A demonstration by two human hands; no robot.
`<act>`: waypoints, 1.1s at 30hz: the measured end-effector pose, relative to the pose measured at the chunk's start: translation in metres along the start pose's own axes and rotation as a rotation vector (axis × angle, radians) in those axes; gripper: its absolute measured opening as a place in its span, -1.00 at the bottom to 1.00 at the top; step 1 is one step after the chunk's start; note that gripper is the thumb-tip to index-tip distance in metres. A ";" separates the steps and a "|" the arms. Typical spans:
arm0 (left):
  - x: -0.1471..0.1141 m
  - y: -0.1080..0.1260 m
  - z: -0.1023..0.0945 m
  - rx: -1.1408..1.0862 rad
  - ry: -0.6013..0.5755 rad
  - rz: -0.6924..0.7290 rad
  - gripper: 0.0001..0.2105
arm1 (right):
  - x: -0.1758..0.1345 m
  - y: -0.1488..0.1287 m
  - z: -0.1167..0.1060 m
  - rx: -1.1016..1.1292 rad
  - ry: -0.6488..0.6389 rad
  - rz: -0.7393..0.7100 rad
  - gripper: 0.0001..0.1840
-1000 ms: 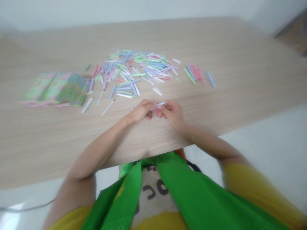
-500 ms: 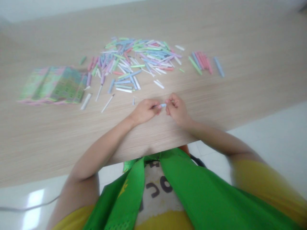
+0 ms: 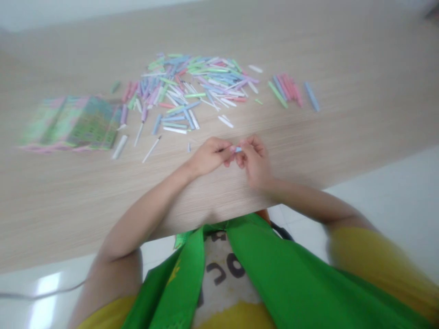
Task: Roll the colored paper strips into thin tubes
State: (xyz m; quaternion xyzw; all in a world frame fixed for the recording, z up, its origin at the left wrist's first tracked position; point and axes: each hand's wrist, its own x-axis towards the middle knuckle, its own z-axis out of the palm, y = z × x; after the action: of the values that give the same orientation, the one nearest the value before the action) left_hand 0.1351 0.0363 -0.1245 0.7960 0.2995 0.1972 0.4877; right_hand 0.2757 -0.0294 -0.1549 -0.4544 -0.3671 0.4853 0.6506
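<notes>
My left hand [image 3: 214, 156] and my right hand [image 3: 255, 161] meet above the near side of the table, fingertips nearly touching. Pinched between them is a light blue pen part [image 3: 238, 149], mostly covered by the fingers. Which part of a pen it is, I cannot tell. Both hands are closed on it, left thumb and fingers at one end, right at the other. Beyond them lies a heap of pastel pen parts [image 3: 209, 71], blue, green, pink, purple and white. A thin white refill with a dark tip [image 3: 151, 149] lies left of my left hand.
Patterned pastel boxes or packets [image 3: 73, 123] stand at the left, blurred. A row of pink, blue and green pens [image 3: 288, 89] lies at the right, with one blue pen [image 3: 312, 96] beside it. The wooden table's front edge [image 3: 219, 220] runs close to my green apron.
My hands have drawn closer together around the blue pen part, and less of it shows. The right hand has turned slightly. The view has shifted a little.
</notes>
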 end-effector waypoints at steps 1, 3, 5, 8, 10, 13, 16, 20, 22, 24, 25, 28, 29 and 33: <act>0.001 -0.002 0.000 -0.057 -0.018 0.008 -0.56 | -0.001 -0.002 0.000 0.019 -0.011 -0.010 -0.55; 0.001 -0.007 0.003 -0.135 -0.043 0.025 -0.54 | -0.002 -0.003 0.000 0.036 -0.031 -0.042 -0.58; 0.002 -0.014 0.007 -0.185 -0.025 0.037 -0.53 | -0.003 -0.001 0.000 -0.002 -0.040 -0.068 -0.61; 0.002 -0.023 0.015 -0.251 0.039 0.033 -0.50 | 0.000 0.005 -0.001 -0.119 -0.039 -0.095 -0.58; 0.002 -0.025 0.018 -0.295 0.083 0.011 -0.48 | 0.003 0.010 -0.002 -0.187 -0.058 -0.124 -0.57; 0.001 -0.024 0.019 -0.347 0.173 -0.063 -0.47 | 0.006 0.014 -0.004 -0.254 -0.086 -0.134 -0.54; 0.001 -0.023 0.019 -0.345 0.263 -0.181 -0.40 | 0.006 0.016 -0.004 -0.273 -0.095 -0.086 -0.51; 0.000 -0.023 0.019 -0.260 0.255 -0.240 -0.25 | 0.007 0.016 -0.004 -0.233 -0.136 -0.034 -0.48; -0.001 -0.020 0.019 -0.237 0.221 -0.231 -0.23 | 0.008 0.014 -0.004 -0.190 -0.169 -0.017 -0.48; -0.003 -0.013 0.020 -0.244 0.201 -0.225 -0.26 | 0.009 0.012 -0.004 -0.163 -0.192 0.006 -0.49; -0.003 -0.009 0.020 -0.251 0.197 -0.224 -0.29 | 0.009 0.010 -0.004 -0.161 -0.196 0.016 -0.50; -0.005 0.003 0.021 -0.238 0.177 -0.229 -0.36 | 0.008 0.004 -0.003 -0.166 -0.196 0.022 -0.57; -0.005 0.006 0.020 -0.225 0.170 -0.229 -0.37 | 0.007 0.002 -0.003 -0.164 -0.197 0.015 -0.60; -0.007 0.012 0.017 -0.210 0.141 -0.215 -0.38 | 0.005 -0.003 -0.004 -0.182 -0.210 -0.012 -0.69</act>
State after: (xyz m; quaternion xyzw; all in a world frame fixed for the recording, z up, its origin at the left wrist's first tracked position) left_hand 0.1437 0.0160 -0.1212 0.6882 0.3941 0.2293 0.5643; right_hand 0.2818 -0.0258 -0.1528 -0.4558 -0.4785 0.4911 0.5676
